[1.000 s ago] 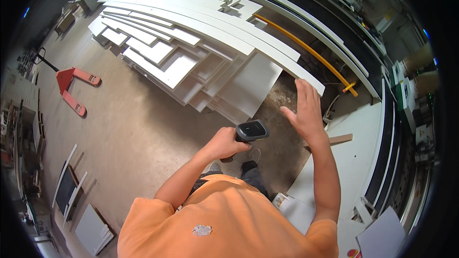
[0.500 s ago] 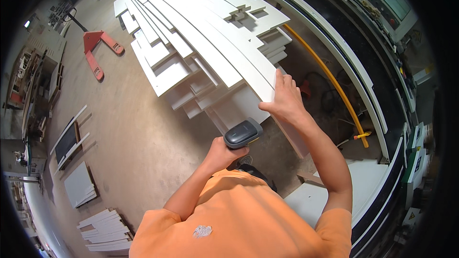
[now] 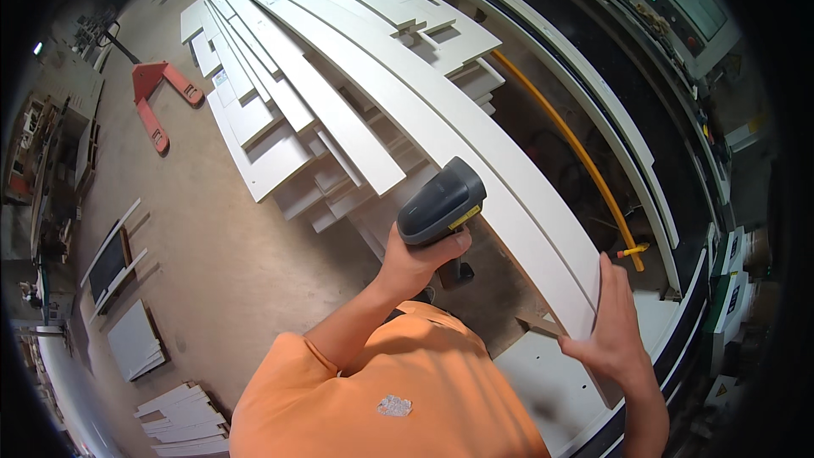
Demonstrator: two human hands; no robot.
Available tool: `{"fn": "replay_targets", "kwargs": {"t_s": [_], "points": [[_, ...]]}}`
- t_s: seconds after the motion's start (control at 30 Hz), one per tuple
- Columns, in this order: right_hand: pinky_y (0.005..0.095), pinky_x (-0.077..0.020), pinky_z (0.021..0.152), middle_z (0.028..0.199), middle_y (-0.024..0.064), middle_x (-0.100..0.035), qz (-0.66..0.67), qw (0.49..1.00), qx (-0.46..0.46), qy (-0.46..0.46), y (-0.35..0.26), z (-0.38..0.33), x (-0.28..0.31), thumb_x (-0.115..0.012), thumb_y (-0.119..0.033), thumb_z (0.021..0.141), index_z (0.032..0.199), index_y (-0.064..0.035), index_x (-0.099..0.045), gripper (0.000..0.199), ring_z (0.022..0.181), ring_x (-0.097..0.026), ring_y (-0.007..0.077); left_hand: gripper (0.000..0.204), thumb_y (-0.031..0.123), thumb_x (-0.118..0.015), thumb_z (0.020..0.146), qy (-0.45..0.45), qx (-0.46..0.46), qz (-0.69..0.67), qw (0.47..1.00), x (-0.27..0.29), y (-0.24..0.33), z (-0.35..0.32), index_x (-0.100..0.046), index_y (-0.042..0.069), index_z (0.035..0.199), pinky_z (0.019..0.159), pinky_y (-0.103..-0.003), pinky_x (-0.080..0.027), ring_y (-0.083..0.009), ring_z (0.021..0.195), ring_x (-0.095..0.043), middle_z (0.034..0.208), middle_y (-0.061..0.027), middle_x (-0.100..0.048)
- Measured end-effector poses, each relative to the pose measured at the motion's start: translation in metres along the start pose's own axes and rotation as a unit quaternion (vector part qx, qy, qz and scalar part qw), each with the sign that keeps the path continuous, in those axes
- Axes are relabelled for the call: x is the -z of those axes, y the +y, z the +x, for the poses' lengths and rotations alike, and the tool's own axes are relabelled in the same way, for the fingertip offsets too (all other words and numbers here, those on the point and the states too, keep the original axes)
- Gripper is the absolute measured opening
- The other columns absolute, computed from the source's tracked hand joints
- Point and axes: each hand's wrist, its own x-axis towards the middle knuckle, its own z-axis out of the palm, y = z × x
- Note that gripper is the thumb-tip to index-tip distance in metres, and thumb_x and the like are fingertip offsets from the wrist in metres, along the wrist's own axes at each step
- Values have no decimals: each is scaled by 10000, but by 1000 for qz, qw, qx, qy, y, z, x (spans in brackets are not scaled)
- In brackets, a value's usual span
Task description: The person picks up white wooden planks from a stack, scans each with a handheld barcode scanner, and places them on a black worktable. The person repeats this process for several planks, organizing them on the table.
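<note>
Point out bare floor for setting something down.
Concrete floor lies bare between the white board stack and the red pallet jack, and on down toward the black panel. Crowded: that stack, and where the right hand holds a long board.

Near the centre there are 1 left hand (image 3: 422,261) and 1 handheld scanner (image 3: 437,202); at lower right, 1 right hand (image 3: 616,337). White boards (image 3: 356,51) form 1 stack at upper centre, too overlapped to count singly. Upper left has 1 red pallet jack (image 3: 149,76) with 2 forks (image 3: 181,84); upper right, 1 yellow bar (image 3: 570,141). Lower left has 1 dark panel (image 3: 107,266) with 2 white strips (image 3: 121,282).
</note>
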Motion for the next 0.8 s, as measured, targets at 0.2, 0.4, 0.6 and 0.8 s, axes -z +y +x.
{"fn": "replay_targets", "kwargs": {"t_s": [0.2,0.4,0.6,0.8], "points": [[447,-479,983,1260,240,-544,-114,991,-52,53,84,-108,-39,-889,-251,604,1477,74,-381,1061,1132,-577,322,355,291,-750,842,46,114,-71,990,-1,-22,30,-659,76,1109,436,-240,-379,-50,703,-568,990,-29,-719],[503,-386,1158,1491,356,-436,-163,956,-233,-67,161,-189,-50,-911,-253,678,1547,58,-327,1092,1383,-438,493,435,284,-696,850,73,59,-151,984,-7,-60,35,-600,64,1213,599,-264,-540,-102,779,-623,1007,-73,-708],[513,-342,1196,1469,364,-449,-144,956,-254,-31,219,-238,-66,-943,-222,602,1524,100,-346,1144,1391,-417,497,345,321,-658,913,84,48,-217,971,-9,-74,46,-631,23,1085,522,-241,-569,-106,623,-658,990,-103,-692],[526,-379,1155,1353,336,-543,-153,955,-249,45,273,-248,-107,-936,-241,582,1406,99,-486,998,1300,-483,506,362,312,-667,893,86,71,-184,977,-23,-82,41,-614,44,1129,489,-208,-481,-70,597,-582,941,-90,-687]]}}
